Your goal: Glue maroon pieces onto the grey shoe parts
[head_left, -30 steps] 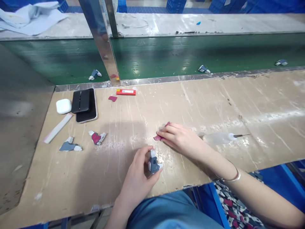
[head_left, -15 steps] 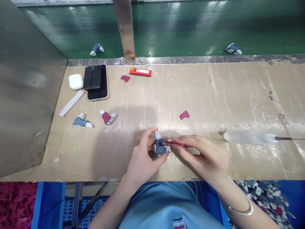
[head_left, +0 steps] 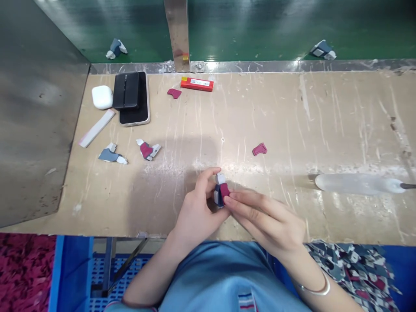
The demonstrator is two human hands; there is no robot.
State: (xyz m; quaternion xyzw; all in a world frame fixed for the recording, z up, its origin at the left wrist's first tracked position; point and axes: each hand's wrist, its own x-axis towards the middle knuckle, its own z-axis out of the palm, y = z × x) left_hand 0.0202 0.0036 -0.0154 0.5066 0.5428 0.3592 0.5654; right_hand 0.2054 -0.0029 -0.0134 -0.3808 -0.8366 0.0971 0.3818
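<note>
My left hand is closed around a small blue-and-white plastic part, its white end sticking up between thumb and fingers. Against the part's right side lies a maroon plastic piece, pinched by the fingertips of my right hand. Whether the piece is fully seated I cannot tell, as fingers cover its edge. A loose maroon piece rests on the bench beyond my right hand. To the left lie a blue-and-white part and one with a maroon face.
At back left are a white case, a black box on a phone, and a white strip. A red packet lies near another maroon piece. A translucent bottle lies right. Parts rest on the green belt.
My right hand has brought the maroon piece left onto the blue-and-white part, turning its flat face into view. My left hand has tilted the part. The camera view has shifted slightly.
</note>
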